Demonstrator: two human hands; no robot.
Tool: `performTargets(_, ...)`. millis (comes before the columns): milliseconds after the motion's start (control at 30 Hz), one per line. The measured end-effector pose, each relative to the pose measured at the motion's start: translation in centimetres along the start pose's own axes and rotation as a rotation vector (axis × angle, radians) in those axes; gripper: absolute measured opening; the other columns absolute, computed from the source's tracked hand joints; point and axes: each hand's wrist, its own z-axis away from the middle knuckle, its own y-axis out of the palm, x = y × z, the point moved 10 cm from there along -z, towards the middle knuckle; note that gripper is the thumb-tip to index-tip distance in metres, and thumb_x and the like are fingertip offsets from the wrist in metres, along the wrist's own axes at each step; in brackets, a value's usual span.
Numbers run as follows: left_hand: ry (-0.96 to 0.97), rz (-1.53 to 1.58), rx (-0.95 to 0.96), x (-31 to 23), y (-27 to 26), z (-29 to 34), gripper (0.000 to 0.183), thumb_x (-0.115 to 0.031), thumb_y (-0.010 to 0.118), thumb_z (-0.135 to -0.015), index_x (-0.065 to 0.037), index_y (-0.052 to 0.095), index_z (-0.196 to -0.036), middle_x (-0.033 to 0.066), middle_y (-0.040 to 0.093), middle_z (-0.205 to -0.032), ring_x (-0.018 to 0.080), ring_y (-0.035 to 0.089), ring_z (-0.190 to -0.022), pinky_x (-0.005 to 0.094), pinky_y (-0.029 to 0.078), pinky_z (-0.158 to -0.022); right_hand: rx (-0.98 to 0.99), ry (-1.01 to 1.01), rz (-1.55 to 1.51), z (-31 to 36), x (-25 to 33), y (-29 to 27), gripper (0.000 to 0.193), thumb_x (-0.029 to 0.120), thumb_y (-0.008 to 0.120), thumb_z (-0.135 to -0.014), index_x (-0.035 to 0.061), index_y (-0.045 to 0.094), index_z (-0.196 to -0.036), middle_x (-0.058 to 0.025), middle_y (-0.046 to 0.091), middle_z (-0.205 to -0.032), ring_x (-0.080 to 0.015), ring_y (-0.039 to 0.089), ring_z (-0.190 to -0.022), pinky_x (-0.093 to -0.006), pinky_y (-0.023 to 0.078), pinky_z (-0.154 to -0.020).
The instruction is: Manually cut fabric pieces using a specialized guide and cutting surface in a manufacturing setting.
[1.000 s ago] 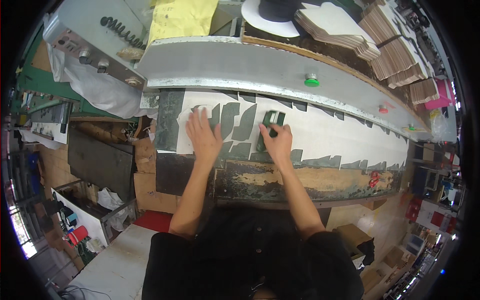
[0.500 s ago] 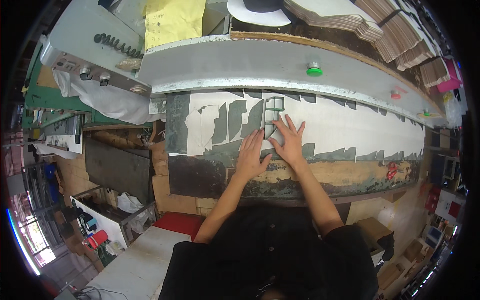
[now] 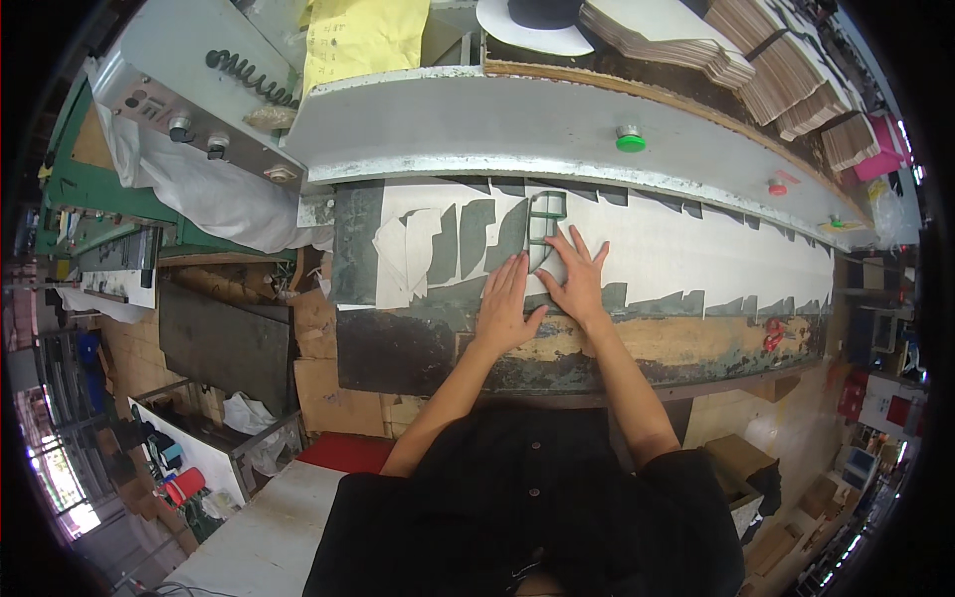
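Note:
A green-edged metal cutting die (image 3: 546,205), a narrow frame with cross bars, stands on a long white sheet (image 3: 676,249). My left hand (image 3: 505,306) lies flat along the die's lower left side, fingers stretched out and fingertips at its edge. On the other side my right hand (image 3: 579,284) has its fingers spread, with thumb and index finger at the die's lower right edge. Left of the die, gaps in the sheet show the dark work surface, and a few loose white cut pieces (image 3: 409,244) lie there.
Beyond the sheet runs a grey machine beam (image 3: 477,124) with a green button (image 3: 631,139) on its front. Stacked white sheets (image 3: 676,40) and a yellow paper (image 3: 365,40) rest above it. A red object (image 3: 773,334) lies on the table's near right edge.
The view has shifted slightly. Both hands stay beside the cutting die, with almost no change in their pose, and the die stays in place on the sheet.

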Motion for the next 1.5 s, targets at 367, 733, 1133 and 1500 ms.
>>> performTargets(367,-0.014,-0.002,0.023,0.5,0.0,-1.1,0.104,-0.03,0.084,-0.086,0.008,0.031,-0.166,0.0289,0.046,-0.165,0.0429,0.041,-0.157,0.0533,0.028,-0.131,0.024,0.0,0.01,-1.2,-0.2,0.0,0.068,0.033,0.084,-0.091,0.0194,0.058,-0.152,-0.0148,0.058,-0.162,-0.0395,0.038,-0.161,-0.0821,-0.001,-0.124)
performTargets(733,-0.134,0.008,0.539,-2.3,-1.2,5.9,0.039,-0.036,0.086,-0.09,-0.007,0.075,-0.114,0.0132,0.072,-0.112,0.0381,0.072,-0.099,0.0489,0.057,-0.092,-0.313,0.056,-0.248,-13.2,1.3,-15.8,0.064,0.045,0.086,-0.094,0.0011,0.066,-0.052,-0.0054,0.053,-0.042,-0.0143,0.047,-0.041,-0.0346,0.044,-0.049)
performTargets(1133,-0.121,-0.031,0.214,-4.4,-5.3,3.5,0.042,-0.027,0.089,-0.086,-0.002,0.075,-0.117,0.0167,0.067,-0.111,0.0396,0.066,-0.113,0.0482,0.055,-0.099,0.252,0.224,-0.178,8.6,1.9,-6.9,0.036,0.038,0.091,-0.086,0.0045,0.082,-0.093,-0.0145,0.076,-0.083,-0.0345,0.074,-0.08,-0.046,0.059,-0.076)
performTargets(1500,-0.058,-0.07,0.077,-5.1,-5.0,4.8,0.04,-0.025,0.09,-0.084,-0.002,0.07,-0.11,0.0172,0.067,-0.107,0.0409,0.064,-0.108,0.0502,0.052,-0.095,0.137,0.112,0.071,10.4,4.3,-6.8,0.041,0.024,0.097,-0.074,0.0081,0.078,-0.106,-0.0133,0.07,-0.11,-0.0371,0.063,-0.114,-0.0502,0.048,-0.099)
